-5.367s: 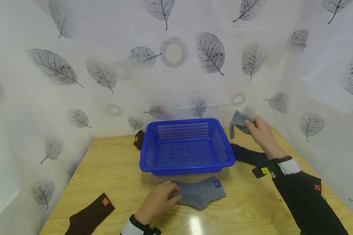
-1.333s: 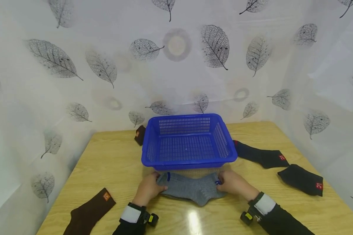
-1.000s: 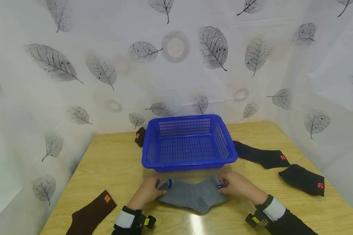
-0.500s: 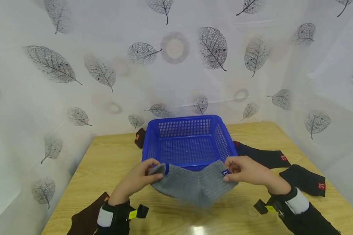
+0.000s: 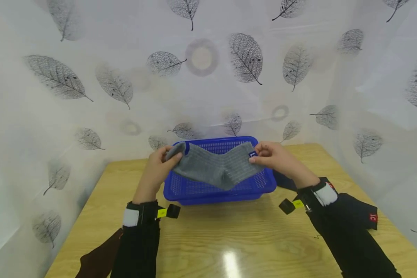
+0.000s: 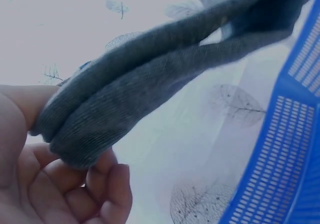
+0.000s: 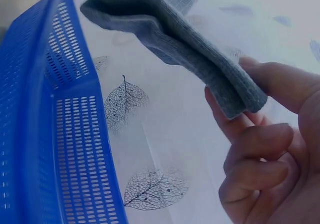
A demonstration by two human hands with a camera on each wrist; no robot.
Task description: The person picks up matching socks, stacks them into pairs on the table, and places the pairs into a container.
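Note:
Two grey socks (image 5: 212, 166) with navy tags, laid one on the other, are stretched between my hands and overlap the blue basket (image 5: 215, 199) in the head view. My left hand (image 5: 152, 172) pinches their left end between thumb and fingers. At the right end, by the tag, my right hand (image 5: 283, 162) pinches them the same way. Both wrist views show the layered grey socks (image 6: 120, 88) sagging in the middle. The basket's slotted wall (image 7: 82, 149) stands beside them in the right wrist view.
A brown sock (image 5: 99, 256) lies at the front left of the wooden table (image 5: 194, 235), partly under my left sleeve. Dark socks with red tags (image 5: 358, 208) lie at the right, partly behind my right arm. A leaf-patterned white sheet (image 5: 208, 96) hangs behind.
Earlier my right hand brought one grey sock to the other on the table. Both hands then gripped the ends, lifted the pair and moved it forward over the basket.

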